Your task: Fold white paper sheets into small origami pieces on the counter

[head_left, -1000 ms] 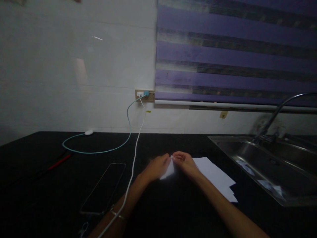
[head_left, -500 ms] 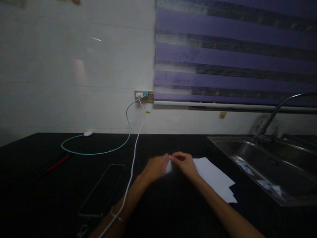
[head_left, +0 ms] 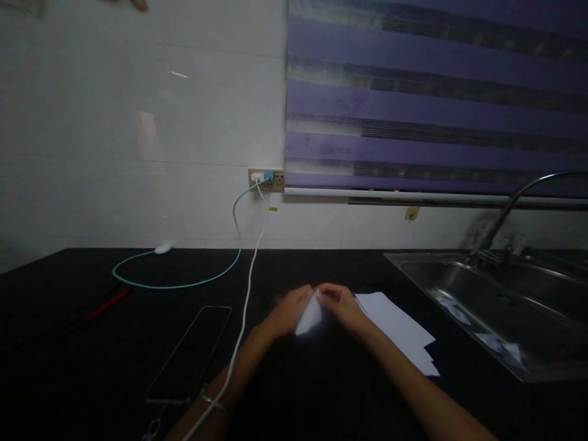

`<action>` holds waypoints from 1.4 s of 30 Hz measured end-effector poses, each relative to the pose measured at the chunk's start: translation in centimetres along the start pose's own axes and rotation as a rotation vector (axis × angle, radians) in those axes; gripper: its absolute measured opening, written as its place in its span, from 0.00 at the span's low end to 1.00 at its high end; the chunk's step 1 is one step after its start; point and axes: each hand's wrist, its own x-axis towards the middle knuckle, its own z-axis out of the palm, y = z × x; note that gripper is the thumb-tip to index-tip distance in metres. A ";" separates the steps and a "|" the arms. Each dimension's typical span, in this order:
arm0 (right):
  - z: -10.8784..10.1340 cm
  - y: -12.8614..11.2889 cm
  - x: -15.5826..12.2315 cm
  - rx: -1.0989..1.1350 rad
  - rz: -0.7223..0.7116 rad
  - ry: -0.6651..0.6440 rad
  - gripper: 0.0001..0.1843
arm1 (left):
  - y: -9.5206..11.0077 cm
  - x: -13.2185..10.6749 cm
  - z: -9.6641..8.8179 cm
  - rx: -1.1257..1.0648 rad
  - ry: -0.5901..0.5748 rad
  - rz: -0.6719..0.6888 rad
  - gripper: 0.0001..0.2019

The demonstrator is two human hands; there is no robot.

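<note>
Small white folded paper (head_left: 309,317), pointed, pinched between fingers of left hand (head_left: 288,309) and right hand (head_left: 342,305) over black desk (head_left: 92,361). White sheets (head_left: 399,327) beside; sink (head_left: 505,312) right; tiled wall (head_left: 138,135).

- one folded paper piece (head_left: 309,318)
- one pile of white sheets (head_left: 399,331)
- one phone (head_left: 190,352)
- two cables: teal cable (head_left: 184,283), white cable (head_left: 248,294)
- one sink (head_left: 432,294), one tap (head_left: 514,205)
- one wall socket (head_left: 266,179)

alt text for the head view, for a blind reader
The left hand and right hand pinch a small white paper piece together over a black counter. White sheets lie just right of them, a dark phone and white cable to the left, a steel sink at far right.
</note>
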 end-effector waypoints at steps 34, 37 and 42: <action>0.5 0.0 0.1 -0.389 -0.283 0.234 0.14 | 1.2 0.0 1.6 0.023 0.082 -0.025 0.14; 0.7 -0.1 -0.2 -0.536 -0.324 0.268 0.26 | 0.7 0.2 1.4 0.028 0.129 -0.039 0.14; 0.6 0.0 -0.3 -0.586 -0.279 0.284 0.15 | -0.1 0.6 1.2 -0.045 0.234 -0.055 0.12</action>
